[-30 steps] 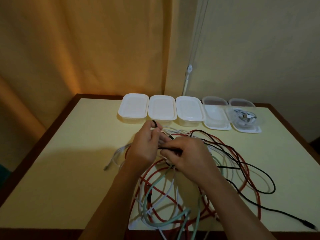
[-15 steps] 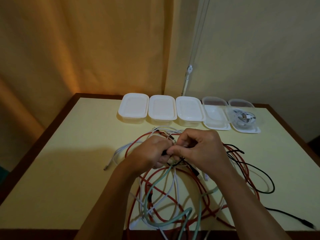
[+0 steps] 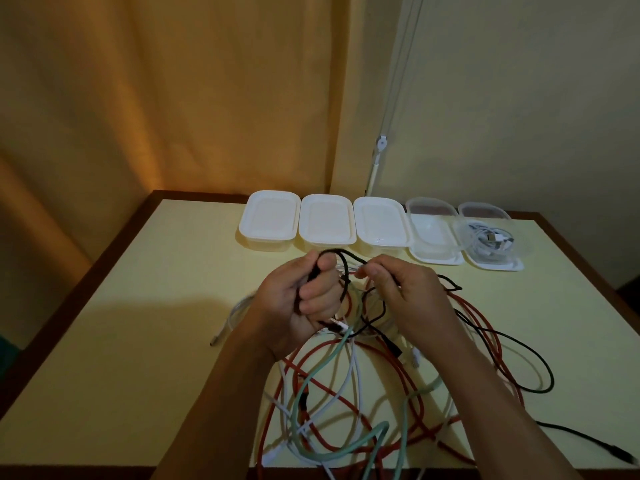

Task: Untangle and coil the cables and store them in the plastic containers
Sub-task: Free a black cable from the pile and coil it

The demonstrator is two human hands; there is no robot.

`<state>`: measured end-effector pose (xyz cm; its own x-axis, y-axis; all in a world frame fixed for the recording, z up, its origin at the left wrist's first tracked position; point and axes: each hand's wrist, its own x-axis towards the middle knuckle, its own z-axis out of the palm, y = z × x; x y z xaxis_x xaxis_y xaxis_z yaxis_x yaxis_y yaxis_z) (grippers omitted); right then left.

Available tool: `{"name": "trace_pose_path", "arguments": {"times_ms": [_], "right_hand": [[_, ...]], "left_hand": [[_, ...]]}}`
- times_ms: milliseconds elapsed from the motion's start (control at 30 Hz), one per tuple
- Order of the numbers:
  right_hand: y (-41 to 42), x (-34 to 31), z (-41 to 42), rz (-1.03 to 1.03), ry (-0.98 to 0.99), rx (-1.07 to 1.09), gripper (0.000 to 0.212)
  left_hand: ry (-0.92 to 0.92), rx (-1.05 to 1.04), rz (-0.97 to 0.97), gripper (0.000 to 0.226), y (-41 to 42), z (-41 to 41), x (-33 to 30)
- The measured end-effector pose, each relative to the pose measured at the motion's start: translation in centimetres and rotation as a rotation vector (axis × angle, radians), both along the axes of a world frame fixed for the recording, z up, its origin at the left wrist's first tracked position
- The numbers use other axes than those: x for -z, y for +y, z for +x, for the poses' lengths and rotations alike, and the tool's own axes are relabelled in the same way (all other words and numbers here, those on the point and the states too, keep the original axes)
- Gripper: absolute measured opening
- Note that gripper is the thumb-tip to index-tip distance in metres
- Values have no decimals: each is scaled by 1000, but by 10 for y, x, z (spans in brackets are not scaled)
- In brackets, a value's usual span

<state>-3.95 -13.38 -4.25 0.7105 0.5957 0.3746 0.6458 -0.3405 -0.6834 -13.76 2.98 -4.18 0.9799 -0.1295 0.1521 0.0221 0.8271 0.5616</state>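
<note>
Head view: left hand now fisted round a black cable, a fresh loop over its fingers vs. 0.5 s ago — coiling's begun. Right hand pinches the strand at 3 o'clock of it, feeding. Rest trails to 4 o'clock thru the tangle; boxes at 12.

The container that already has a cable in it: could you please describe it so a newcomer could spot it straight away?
Look along the row of plastic containers at the far edge of the table. The filled container is the rightmost one, clear and lidless; unlike its neighbours, it holds a coiled white cable.
</note>
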Motion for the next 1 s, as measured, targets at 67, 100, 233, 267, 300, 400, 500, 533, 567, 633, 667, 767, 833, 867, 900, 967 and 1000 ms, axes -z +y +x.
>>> {"name": "trace_pose_path", "arguments": {"times_ms": [67, 100, 233, 267, 300, 400, 500, 533, 567, 633, 667, 767, 833, 867, 900, 967, 1000], "right_hand": [[4, 5, -1, -46, -54, 7, 32], [7, 6, -2, -99, -86, 4, 32], [17, 7, -15, -390, -113, -52, 29], [19, 8, -19, -419, -104, -89, 27], [21, 9, -23, -420, -91, -133, 26], [25, 8, -30, -402, -57, -231, 29], [26, 6, -32, -350, -92, -271, 25], [25, 5, -31, -302, -120, -283, 20], [25, 3, -29, -249, -156, -287, 15], [21, 0, -25, -151, -236, -245, 15], [20, -1, -23, -100, -276, -200, 15], [15, -3, -18, 50, -354, -77, 17], [13, -3, -14, 115, -357, -50, 20], [11, -4, -11, 136, -344, -48, 22], [9, -5, -9, 147, -327, -55, 23], [7, -7, -7, 149, -286, -87, 20], [7, -6, -6, 144, -260, -105, 20]], "left_hand": [[-51, -174, -42, 34, -8, 2, -2], [-66, -275, -42, 30, -11, 4, -4], [-35, -655, 32, 19, -12, 9, -6], [-20, -728, 77, 17, -9, 10, -5], [0, -796, 150, 17, -6, 10, -3], [90, -981, 535, 22, 2, 10, 5], [68, -1011, 859, 20, 1, 8, 8], [53, -992, 966, 19, 1, 8, 9], [41, -967, 1075, 18, 0, 7, 10], [51, -909, 1267, 17, 0, 7, 14], [74, -866, 1344, 19, -1, 6, 15], [133, -635, 1346, 35, -6, 5, 15], [144, -461, 1194, 45, -8, 4, 10], [145, -381, 1099, 48, -9, 3, 7], [141, -303, 994, 50, -9, 1, 2], [114, -174, 793, 47, -7, -1, -2], [94, -129, 708, 43, -6, -2, -4]]}}
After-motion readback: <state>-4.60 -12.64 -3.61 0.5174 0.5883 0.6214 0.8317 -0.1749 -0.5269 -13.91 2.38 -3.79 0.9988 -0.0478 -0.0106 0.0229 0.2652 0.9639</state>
